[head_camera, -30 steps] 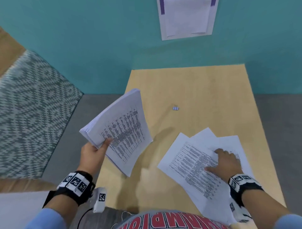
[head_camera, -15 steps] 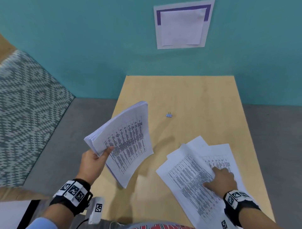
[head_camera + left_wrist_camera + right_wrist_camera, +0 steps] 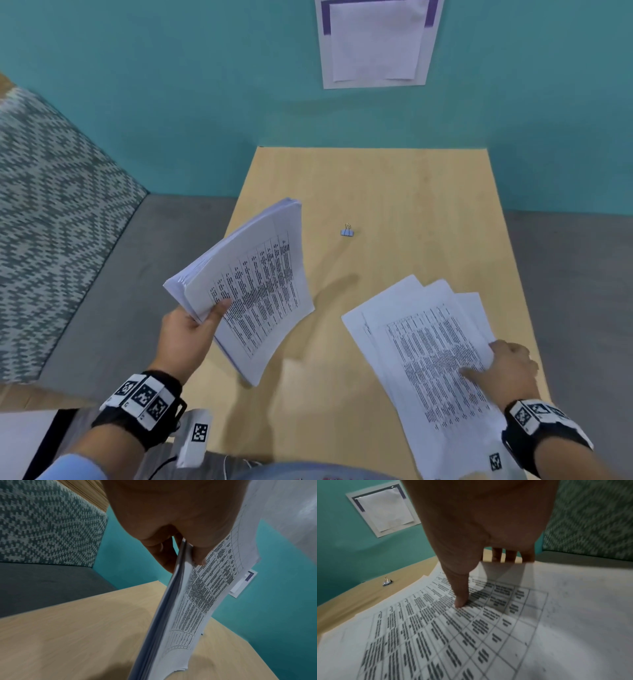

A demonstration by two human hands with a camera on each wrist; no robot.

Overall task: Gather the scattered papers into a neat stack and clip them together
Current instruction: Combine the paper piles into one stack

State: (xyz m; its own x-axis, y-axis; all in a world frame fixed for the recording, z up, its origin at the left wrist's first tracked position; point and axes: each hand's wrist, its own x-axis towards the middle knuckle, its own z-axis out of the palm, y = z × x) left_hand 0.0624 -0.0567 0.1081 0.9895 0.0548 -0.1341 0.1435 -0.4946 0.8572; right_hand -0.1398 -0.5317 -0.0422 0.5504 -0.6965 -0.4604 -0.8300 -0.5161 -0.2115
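My left hand grips a thick stack of printed papers by its near-left corner, thumb on top, and holds it tilted above the left side of the wooden table. In the left wrist view the stack runs edge-on from my left hand. Several loose printed sheets lie fanned at the near right. My right hand pinches their right edge: in the right wrist view the thumb presses on the top sheet and the fingers reach behind its edge. A small blue binder clip lies mid-table, apart from both hands.
The table's far edge meets a teal wall with a paper notice pinned on it. A bench with a patterned back and grey seat runs along the table's left side. Bare tabletop surrounds the clip.
My right hand has slid from the middle of the loose sheets to their right edge and taken hold there; the sheets have fanned and turned slightly. The left hand keeps the stack raised.
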